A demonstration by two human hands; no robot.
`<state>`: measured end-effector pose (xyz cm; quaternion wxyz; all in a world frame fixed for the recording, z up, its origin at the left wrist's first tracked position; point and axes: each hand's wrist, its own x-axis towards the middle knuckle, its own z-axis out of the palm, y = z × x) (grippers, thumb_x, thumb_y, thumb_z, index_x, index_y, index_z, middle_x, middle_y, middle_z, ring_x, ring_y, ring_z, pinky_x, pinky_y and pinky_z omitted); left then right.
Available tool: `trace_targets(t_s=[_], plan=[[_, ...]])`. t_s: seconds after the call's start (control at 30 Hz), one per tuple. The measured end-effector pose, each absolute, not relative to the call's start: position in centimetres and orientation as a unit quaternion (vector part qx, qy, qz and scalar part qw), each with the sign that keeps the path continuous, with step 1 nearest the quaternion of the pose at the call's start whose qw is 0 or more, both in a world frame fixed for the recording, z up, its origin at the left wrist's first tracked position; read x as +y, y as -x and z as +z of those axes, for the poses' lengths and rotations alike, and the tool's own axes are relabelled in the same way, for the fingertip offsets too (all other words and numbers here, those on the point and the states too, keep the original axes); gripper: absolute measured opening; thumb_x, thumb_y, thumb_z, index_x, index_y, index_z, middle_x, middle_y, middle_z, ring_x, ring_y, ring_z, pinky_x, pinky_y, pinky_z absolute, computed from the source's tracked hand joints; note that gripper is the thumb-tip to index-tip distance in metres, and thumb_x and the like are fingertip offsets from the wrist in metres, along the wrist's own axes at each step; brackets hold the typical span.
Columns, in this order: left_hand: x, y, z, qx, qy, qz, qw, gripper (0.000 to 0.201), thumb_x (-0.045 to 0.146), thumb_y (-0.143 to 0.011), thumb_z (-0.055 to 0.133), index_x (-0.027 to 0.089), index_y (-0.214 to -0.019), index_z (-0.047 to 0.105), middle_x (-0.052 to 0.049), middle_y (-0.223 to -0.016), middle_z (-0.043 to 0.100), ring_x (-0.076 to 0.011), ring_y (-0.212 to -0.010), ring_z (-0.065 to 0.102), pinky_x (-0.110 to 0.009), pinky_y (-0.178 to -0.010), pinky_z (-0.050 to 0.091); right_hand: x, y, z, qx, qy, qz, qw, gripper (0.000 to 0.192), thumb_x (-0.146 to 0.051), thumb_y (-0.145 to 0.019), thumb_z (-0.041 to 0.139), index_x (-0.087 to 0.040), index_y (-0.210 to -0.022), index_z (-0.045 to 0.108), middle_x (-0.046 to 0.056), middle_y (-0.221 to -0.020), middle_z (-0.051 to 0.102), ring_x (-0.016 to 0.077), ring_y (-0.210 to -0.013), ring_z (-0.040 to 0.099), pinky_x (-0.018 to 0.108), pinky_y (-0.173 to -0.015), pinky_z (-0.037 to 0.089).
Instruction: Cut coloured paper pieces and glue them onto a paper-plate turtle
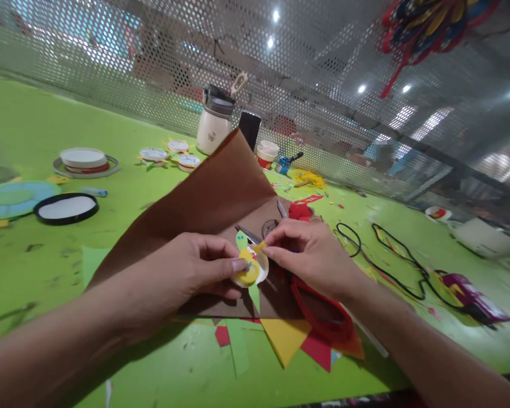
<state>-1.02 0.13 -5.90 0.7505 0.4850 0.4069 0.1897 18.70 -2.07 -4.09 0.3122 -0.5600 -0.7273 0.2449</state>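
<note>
small pieces, easy to slip

my left hand (195, 266) pinches the little white disc (261, 271) with its yellow piece (250, 272) on top, thumb and fingers closed on its edge, held just above the brown paper sheet (204, 198) on the green counter (34, 124). my right hand (306, 249) is closed narrow on a small yellow tab (259, 246) at the top of the disc, right beside a green leaf bit (241, 240)

the risk as i judge it: the tab is tiny and my fingertips cover most of it, so it could land crooked or peel the yellow piece off the disc if i pull. the green strip (254, 297) hanging under the disc looks loose and might drop. the scissors (249, 233) lie just behind my fingers, blades towards them, so a careless reach could nick me. the raised fold of brown paper could flop down over the work. loose scraps (284, 337) at the counter edge could get swept off by my forearm
</note>
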Motion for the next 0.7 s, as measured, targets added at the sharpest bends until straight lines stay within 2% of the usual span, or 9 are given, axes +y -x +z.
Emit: trace_targets(t_s=[0.3, 0.47, 0.7], plan=[[0.18, 0.72, -5.72, 0.416, -0.455, 0.187, 0.765, 0.010, 0.025, -0.071, 0.071, 0.018, -0.076, 0.065, -0.001, -0.080, 0.067, -0.0129, -0.067, 0.059, -0.028, -0.072, 0.049, -2.20, -18.96, -4.59, -0.785, 0.524, 0.147, 0.296, 0.008, -0.006, -0.078, 0.062, -0.012, -0.076, 0.067, 0.002, -0.076, 0.063, 0.0119, -0.071, 0.057, 0.024, -0.065, 0.043], [0.22, 0.83, -5.73, 0.417, -0.466, 0.177, 0.760, 0.012, 0.029, -0.073, 0.070, 0.018, -0.076, 0.066, -0.001, -0.079, 0.067, -0.0125, -0.066, 0.059, -0.026, -0.069, 0.049, -2.18, -19.04, -4.53, -0.802, 0.510, 0.132, 0.281, 0.007, -0.006, -0.079, 0.063, -0.011, -0.076, 0.066, 0.002, -0.076, 0.062, 0.0114, -0.070, 0.057, 0.023, -0.064, 0.043], [0.16, 0.60, -5.34, 0.446, -0.464, 0.163, 0.747, 0.010, 0.025, -0.069, 0.071, 0.019, -0.074, 0.065, -0.001, -0.076, 0.067, -0.0101, -0.061, 0.057, -0.020, -0.057, 0.045, -2.14, -18.81, -4.80, -0.809, 0.506, 0.110, 0.277, 0.008, -0.004, -0.078, 0.062, -0.011, -0.075, 0.066, 0.002, -0.075, 0.062, 0.0103, -0.070, 0.055, 0.021, -0.064, 0.042]])
